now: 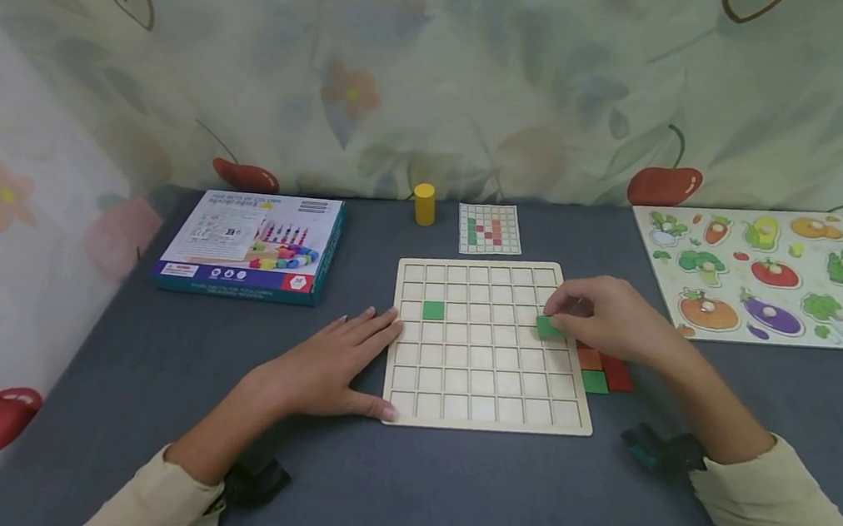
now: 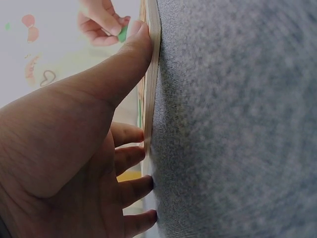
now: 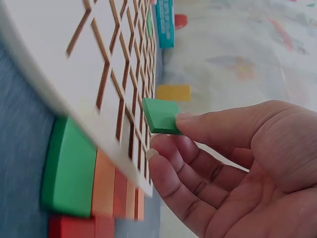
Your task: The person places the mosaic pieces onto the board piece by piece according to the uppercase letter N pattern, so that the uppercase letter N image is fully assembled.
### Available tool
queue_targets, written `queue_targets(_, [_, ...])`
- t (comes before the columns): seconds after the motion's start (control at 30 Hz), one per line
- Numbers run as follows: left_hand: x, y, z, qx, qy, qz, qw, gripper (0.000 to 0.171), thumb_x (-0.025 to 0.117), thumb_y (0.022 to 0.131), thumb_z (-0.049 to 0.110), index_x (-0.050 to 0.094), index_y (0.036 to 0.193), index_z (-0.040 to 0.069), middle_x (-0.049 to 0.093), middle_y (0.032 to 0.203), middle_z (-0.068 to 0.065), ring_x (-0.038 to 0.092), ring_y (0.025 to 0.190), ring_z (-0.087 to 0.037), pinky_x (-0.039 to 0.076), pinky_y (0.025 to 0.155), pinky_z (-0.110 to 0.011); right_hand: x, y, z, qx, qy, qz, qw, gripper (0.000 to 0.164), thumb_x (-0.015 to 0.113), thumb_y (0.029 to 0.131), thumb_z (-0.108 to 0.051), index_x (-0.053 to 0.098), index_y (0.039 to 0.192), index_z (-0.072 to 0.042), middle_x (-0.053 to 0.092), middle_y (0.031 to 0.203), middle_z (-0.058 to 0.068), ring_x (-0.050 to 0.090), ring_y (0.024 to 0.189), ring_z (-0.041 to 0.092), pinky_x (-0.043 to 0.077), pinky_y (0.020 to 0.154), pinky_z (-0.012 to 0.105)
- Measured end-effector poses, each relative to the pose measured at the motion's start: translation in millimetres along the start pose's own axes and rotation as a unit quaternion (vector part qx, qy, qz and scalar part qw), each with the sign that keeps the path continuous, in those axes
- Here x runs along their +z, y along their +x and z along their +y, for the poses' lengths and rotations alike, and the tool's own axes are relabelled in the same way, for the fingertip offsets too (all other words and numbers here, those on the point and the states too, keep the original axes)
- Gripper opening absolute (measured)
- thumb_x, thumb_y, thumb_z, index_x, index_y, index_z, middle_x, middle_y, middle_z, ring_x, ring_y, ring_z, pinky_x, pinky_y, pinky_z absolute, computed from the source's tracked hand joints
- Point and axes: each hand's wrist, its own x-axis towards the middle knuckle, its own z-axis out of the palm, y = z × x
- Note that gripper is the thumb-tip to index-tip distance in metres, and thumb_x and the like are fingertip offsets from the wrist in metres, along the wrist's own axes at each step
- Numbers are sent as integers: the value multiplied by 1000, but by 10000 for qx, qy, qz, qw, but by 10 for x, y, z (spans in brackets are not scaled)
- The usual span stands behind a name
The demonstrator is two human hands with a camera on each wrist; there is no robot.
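A pale wooden grid board [image 1: 486, 384] lies flat on the dark cloth. My left hand [image 1: 322, 365] rests at its left edge, fingers spread and fairly straight, thumb at the near left corner. Above the board's right side, my right hand [image 1: 608, 317] pinches a green square tile [image 3: 161, 115] between thumb and fingers; in the right wrist view it is tilted and held off the grid. Another green tile [image 1: 433, 310] sits in a cell near the left. Beside the board's right edge are loose tiles: green [image 1: 595, 382], orange [image 1: 589, 360] and red [image 1: 617, 374], partly covered by the hand.
Behind the board lie a small pattern card [image 1: 490, 230] with coloured squares and a yellow cylinder [image 1: 424, 205]. A boxed bead set [image 1: 250, 244] is at the left. At the right lies a vegetable puzzle board [image 1: 770, 277]. A printed curtain [image 1: 481, 93] hangs behind.
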Motion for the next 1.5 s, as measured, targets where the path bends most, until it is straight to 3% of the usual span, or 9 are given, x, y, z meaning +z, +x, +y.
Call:
queue_targets(0.97, [7,5,-5,-4,-14,15,10000,110,63,82,73,16,162,15,9,168,-2,6,153,-29,11,120,-53,574,526,-564,-589,809,-497,9937,10,67,87,-2,73,89,-10,66,81,-4,57,71,15,49,70,32])
queue_targets(1.5, [-4,-5,1,30,5,16,10000,109,64,83,72,17,162,14,10,168,-3,7,152,-29,12,119,-53,790,623,-763,-585,306,-449,9968,7,70,89,-4,73,90,-11,65,81,-3,57,75,16,49,72,34])
